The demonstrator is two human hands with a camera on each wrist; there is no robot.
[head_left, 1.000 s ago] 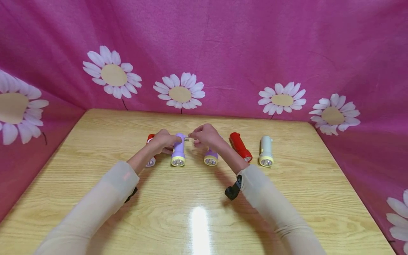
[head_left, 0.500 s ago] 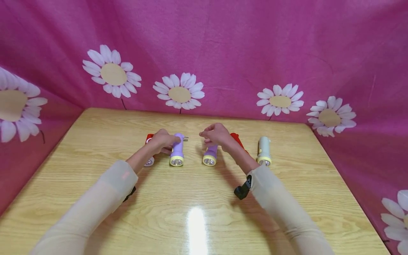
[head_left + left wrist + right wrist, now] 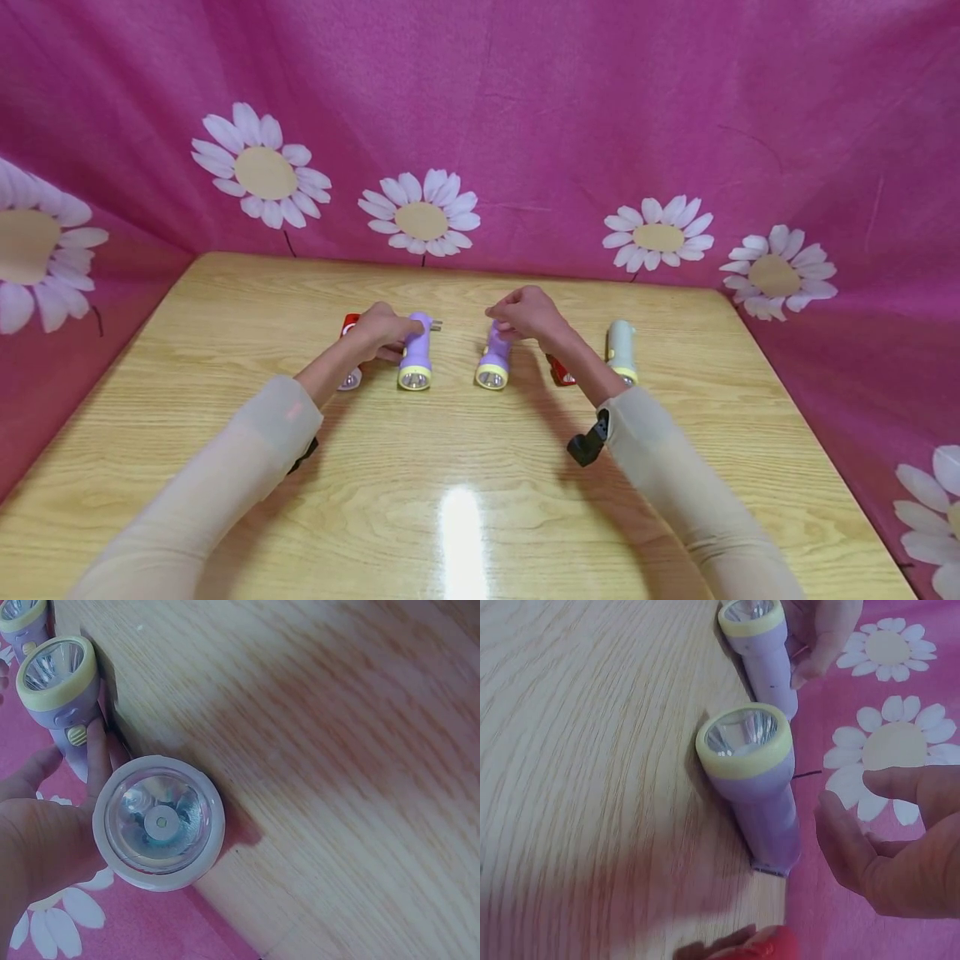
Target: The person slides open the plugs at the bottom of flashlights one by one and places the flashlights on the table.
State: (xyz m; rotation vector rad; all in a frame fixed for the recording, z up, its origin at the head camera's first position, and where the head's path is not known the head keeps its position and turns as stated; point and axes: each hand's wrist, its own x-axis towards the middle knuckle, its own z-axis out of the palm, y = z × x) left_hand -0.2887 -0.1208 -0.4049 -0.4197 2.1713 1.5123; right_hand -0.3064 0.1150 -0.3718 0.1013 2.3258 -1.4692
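In the head view my left hand (image 3: 384, 327) grips the left purple flashlight (image 3: 416, 354) with thumb and fingers on either side of its body. Metal plug prongs (image 3: 437, 325) stick out from its rear right side. My right hand (image 3: 528, 315) hovers over the back end of the other purple flashlight (image 3: 493, 358). In the right wrist view that flashlight (image 3: 765, 817) lies beside the right hand (image 3: 907, 847), whose thumb and fingers are apart and loosely bent around nothing. Both purple flashlights have pale yellow rims and lie lens toward me.
Left of my left hand lies a red and white flashlight (image 3: 349, 381), partly hidden by that hand. A red flashlight (image 3: 561, 372) is mostly covered by my right forearm. Farther right is a grey-green flashlight (image 3: 621, 343). Behind the wooden table (image 3: 375, 483) hangs a pink flowered cloth (image 3: 525, 125).
My right hand has moved right, from beside the plug prongs of the left purple flashlight to above the other purple one. My left hand keeps its grip in place.
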